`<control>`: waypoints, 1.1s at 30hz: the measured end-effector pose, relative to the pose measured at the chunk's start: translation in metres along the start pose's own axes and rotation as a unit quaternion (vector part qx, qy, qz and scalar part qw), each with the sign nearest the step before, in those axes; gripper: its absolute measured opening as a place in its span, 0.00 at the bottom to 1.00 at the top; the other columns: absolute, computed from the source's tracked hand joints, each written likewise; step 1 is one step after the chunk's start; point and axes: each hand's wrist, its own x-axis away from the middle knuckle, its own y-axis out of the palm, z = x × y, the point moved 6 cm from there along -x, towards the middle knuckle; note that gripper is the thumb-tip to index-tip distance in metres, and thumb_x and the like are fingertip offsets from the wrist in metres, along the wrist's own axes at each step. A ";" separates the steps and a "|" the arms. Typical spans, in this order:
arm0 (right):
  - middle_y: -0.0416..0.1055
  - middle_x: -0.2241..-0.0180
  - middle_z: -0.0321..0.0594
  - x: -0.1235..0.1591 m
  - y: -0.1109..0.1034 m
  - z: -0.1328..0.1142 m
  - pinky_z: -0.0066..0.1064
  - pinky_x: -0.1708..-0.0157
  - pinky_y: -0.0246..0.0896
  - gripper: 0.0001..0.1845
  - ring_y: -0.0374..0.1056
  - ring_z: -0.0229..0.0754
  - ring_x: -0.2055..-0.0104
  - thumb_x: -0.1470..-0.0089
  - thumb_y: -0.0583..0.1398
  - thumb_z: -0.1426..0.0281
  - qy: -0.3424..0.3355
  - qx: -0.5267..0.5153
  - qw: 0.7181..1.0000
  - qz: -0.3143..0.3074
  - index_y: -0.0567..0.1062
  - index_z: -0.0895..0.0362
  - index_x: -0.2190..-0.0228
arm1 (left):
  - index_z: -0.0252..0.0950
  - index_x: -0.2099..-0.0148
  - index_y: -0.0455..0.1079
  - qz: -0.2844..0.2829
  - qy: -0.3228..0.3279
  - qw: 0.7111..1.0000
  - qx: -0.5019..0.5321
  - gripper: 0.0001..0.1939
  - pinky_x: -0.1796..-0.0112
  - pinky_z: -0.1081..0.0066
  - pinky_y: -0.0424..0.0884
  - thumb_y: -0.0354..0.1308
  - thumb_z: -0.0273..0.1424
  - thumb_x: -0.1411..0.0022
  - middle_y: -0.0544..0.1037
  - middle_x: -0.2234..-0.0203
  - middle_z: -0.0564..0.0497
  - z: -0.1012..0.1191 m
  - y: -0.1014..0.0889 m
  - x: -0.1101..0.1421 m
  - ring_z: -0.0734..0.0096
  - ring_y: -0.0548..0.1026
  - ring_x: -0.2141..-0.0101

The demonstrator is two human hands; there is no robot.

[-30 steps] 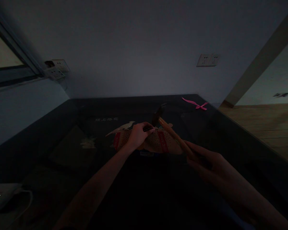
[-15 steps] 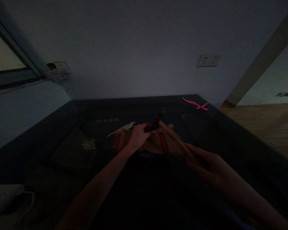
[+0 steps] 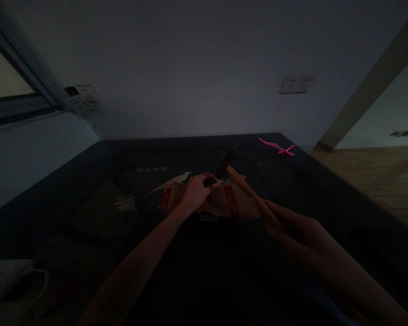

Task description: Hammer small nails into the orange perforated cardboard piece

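My right hand (image 3: 301,233) is wrapped round the wooden handle of a hammer (image 3: 250,192). Its dark head is tilted just beyond my left fingertips. My left hand (image 3: 199,190) rests over a tan, dotted piece with red bands (image 3: 231,201), fingers pinched round a small dark thing too dim to name. Left of that hand, a pale bird-shaped cutout (image 3: 173,181) lies at the far edge of the dotted piece. Part of the dotted piece is hidden under my left hand and wrist.
A dark tabletop (image 3: 190,147) meets the wall. A pink ribbon (image 3: 282,149) lies at the back right. Wall sockets (image 3: 295,84) are above it. At the lower left stand a white box (image 3: 7,276) and its cable (image 3: 46,285). White lettering (image 3: 152,170) marks the surface.
The hammer head has lifted up and a little to the right, away from my left fingers. My right hand has shifted slightly right; my left hand has stayed almost in place.
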 end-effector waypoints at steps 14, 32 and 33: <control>0.76 0.54 0.45 0.000 0.003 -0.003 0.38 0.61 0.72 0.28 0.74 0.50 0.57 0.44 0.56 0.64 -0.001 -0.018 1.000 -0.015 0.67 0.58 0.43 | 0.36 0.62 0.74 0.001 0.009 1.000 -0.002 0.05 0.64 0.72 0.70 0.60 0.25 0.43 0.80 0.67 0.51 -0.004 0.002 -0.001 0.67 0.77 0.66; 0.71 0.48 0.46 0.003 0.000 0.005 0.38 0.60 0.70 0.29 0.72 0.49 0.56 0.43 0.56 0.63 0.015 -0.026 0.999 0.011 0.63 0.57 0.41 | 0.34 0.64 0.73 0.009 0.007 1.000 -0.023 0.03 0.64 0.71 0.69 0.60 0.27 0.42 0.79 0.68 0.50 0.000 0.000 0.000 0.67 0.76 0.67; 0.71 0.47 0.46 0.003 0.000 0.006 0.39 0.60 0.70 0.29 0.72 0.50 0.55 0.43 0.56 0.63 0.014 -0.030 0.999 0.010 0.63 0.57 0.41 | 0.34 0.64 0.73 0.009 0.008 1.000 -0.025 0.03 0.64 0.71 0.69 0.60 0.27 0.42 0.79 0.68 0.50 0.001 0.000 0.000 0.67 0.76 0.67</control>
